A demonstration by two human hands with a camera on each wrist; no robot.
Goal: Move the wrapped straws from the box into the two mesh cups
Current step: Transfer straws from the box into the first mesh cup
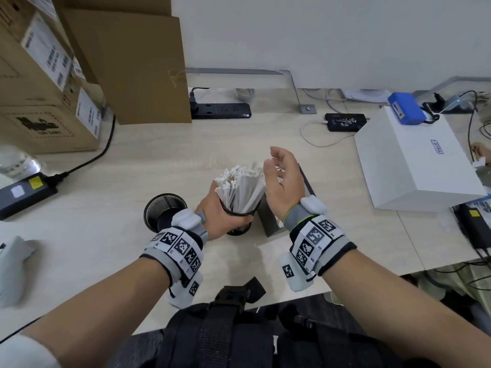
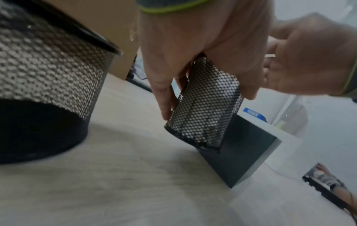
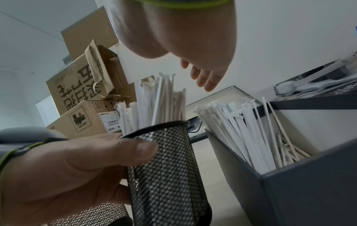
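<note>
My left hand (image 1: 225,216) grips a black mesh cup (image 1: 240,221) near its rim, thumb on the near side. The cup is packed with white wrapped straws (image 1: 240,187) and leans toward the grey box (image 1: 269,219) just right of it. My right hand (image 1: 277,171) hovers over the straw tops with relaxed fingers (image 3: 207,79) and holds nothing. More wrapped straws (image 3: 241,130) stand inside the grey box (image 3: 309,191). The second mesh cup (image 1: 164,209) stands to the left and looks empty. In the left wrist view the held cup (image 2: 204,110) touches the grey box (image 2: 243,154).
Cardboard boxes (image 1: 47,83) are stacked at the back left, with a black power strip (image 1: 220,110) behind. A white box (image 1: 417,160) with a blue pack (image 1: 406,107) sits to the right. A black adapter (image 1: 24,192) and cables lie at the left.
</note>
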